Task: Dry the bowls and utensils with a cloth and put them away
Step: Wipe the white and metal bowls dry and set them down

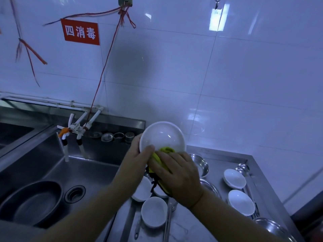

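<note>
Head camera looked down at a steel counter (pixel 225 194) beside a sink (pixel 83 173). The left hand (pixel 138 157) gripped a white bowl (pixel 162 137) by its rim, thumb inside, holding it tilted above the counter. The right hand (pixel 176 175) clutched a yellow cloth (pixel 161 158), pressing it against the bowl's lower rim. Below the hands, more white bowls (pixel 153 211) sat on the counter, two others (pixel 235 178) lay farther right, and a metal bowl (pixel 201 163) stood near. A dark basin (pixel 33 201) rested in the sink.
</note>
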### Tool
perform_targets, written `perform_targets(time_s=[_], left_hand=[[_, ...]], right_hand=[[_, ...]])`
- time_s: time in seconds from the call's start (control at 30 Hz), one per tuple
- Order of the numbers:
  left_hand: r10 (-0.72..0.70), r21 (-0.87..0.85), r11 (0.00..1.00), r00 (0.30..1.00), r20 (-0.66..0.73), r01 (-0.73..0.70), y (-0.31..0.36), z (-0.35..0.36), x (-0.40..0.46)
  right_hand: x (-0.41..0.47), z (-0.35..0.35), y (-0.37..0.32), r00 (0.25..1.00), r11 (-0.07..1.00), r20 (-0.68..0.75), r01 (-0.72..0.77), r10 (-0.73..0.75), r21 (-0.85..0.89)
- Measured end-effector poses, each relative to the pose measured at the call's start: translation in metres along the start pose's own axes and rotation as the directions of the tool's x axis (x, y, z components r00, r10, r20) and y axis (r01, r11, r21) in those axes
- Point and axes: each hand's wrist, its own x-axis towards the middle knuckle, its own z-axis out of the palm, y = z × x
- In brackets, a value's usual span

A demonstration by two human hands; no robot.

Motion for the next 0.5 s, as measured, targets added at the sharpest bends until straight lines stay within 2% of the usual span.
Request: perform_targets(time_s=[0.1,0.23,0.3,0.4,0.47,0.5], left_hand=[[0.100,0.019,0.995,0.995,-0.020,-0.100,-0.008,0.001,0.000],[0.137,0.200,0.967,0.984,0.111,-0.157,0.000,-0.013,0.013],[0.061,0.318,0.939,0.974,0.217,-0.129,0.007,-0.018,0.021],[-0.141,0.494,0.866,0.904,0.404,-0.086,0.024,-0.026,0.037],[-0.148,0.486,0.872,0.915,0.374,-0.058,0.028,-0.027,0.043],[-0.125,0.412,0.911,0.943,0.310,-0.015,0.024,-0.026,0.042]], right_hand=[[-0.008,0.007,-0.009,1.000,0.999,0.000,-0.023,0.023,0.027],[-0.014,0.003,0.016,0.982,0.975,0.015,0.186,-0.189,0.118],[-0.014,-0.001,0.033,0.943,0.931,0.030,0.322,-0.331,0.170],[-0.014,0.002,0.046,0.890,0.877,0.063,0.429,-0.452,0.218],[-0.013,0.007,0.044,0.911,0.903,0.077,0.384,-0.404,0.194],[-0.011,0.011,0.041,0.936,0.932,0.080,0.326,-0.342,0.160]])
